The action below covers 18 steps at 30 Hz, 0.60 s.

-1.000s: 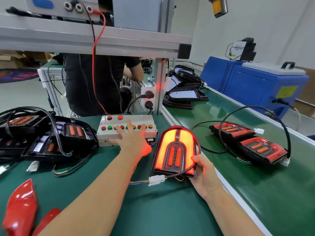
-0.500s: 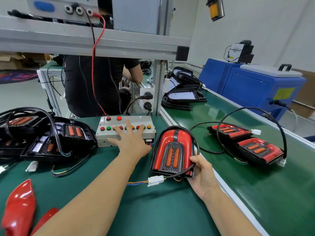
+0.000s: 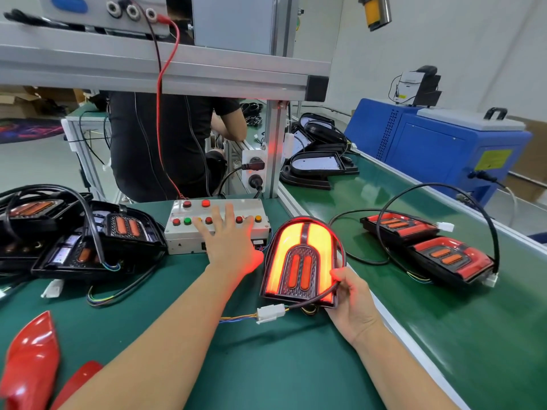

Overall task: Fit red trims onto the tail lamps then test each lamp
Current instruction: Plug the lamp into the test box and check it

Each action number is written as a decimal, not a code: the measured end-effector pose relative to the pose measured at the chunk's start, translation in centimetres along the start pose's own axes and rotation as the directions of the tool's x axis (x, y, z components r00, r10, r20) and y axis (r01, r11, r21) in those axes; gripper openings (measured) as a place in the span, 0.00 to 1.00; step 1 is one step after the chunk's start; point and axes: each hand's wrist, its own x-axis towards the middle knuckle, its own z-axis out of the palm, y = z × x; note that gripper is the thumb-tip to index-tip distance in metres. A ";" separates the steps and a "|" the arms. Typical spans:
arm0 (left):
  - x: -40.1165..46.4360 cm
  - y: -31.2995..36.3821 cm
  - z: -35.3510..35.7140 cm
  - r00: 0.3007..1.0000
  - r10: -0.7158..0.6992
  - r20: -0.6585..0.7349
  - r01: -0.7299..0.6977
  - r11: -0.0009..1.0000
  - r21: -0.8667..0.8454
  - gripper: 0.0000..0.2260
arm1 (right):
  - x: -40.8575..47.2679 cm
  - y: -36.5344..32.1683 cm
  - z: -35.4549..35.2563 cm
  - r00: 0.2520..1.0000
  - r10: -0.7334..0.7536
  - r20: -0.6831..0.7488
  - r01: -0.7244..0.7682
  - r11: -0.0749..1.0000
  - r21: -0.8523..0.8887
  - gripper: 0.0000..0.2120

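Observation:
A tail lamp with its red trim stands tilted up on the green bench and glows bright orange-red. My right hand grips its lower right edge together with its black cable. A white connector joins that cable to coloured wires. My left hand lies spread on the white button box, fingers straight over the row of coloured buttons. Two red trims lie at the near left. Unlit lamps without trim are piled at the left.
Two trimmed lamps with looped black cables lie on the green conveyor at the right. Black housings sit farther up the belt beside a blue machine. An aluminium frame stands behind the button box; a person in black works beyond it.
The held lamp was lit a second ago, went dark half a second ago, and is lit again now. My left hand stays on the button box with small finger shifts.

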 end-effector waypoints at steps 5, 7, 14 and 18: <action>0.0 0.0 0.4 0.999 0.007 -0.033 -0.007 1.000 -0.019 0.32 | -0.1 0.0 0.1 1.000 -0.001 -0.022 0.001 1.000 0.019 0.07; 0.0 -0.2 0.5 0.999 0.010 -0.047 -0.011 1.000 -0.020 0.32 | -0.1 -0.1 0.1 1.000 -0.002 -0.019 0.002 1.000 0.014 0.08; 0.3 -0.2 0.3 1.000 0.016 -0.021 -0.016 1.000 -0.018 0.31 | -0.1 -0.1 0.1 1.000 0.000 -0.023 0.001 1.000 0.010 0.08; 0.5 -0.8 -0.5 0.998 0.032 0.051 -0.030 0.999 -0.034 0.30 | 0.0 -0.2 0.2 1.000 0.001 -0.022 -0.001 1.000 0.003 0.09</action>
